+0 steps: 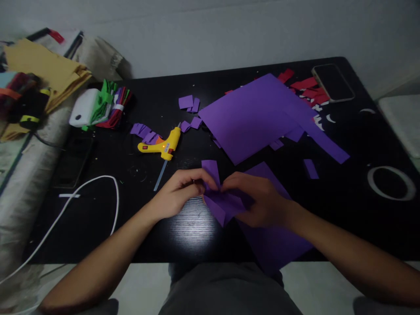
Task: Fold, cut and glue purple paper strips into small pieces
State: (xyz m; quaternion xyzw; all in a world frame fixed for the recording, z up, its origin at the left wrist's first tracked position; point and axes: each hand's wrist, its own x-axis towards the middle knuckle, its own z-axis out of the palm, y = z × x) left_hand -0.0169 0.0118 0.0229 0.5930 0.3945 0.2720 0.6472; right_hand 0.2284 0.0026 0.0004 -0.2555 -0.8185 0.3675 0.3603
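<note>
Between my two hands, above the black table, is a folded piece of purple paper [219, 209] with several flaps sticking out. My left hand [183, 188] pinches its upper left part between thumb and fingers. From the other side my right hand [257, 194] grips it, with some fingertips hidden behind the paper. Partly under my right hand lies a purple sheet [278, 245], which reaches over the table's front edge. Ahead to the left rests a yellow glue gun [164, 145] with a small orange light and a clear glue stick [160, 175] coming out of its back.
A large purple sheet [252, 118] lies at the back over red scraps [306, 85]. A phone [333, 83] is at the back right, a tape roll [391, 183] at the right. Bundled colored strips [113, 105] sit by a white box [85, 107]. A white cable [95, 178] curves at left.
</note>
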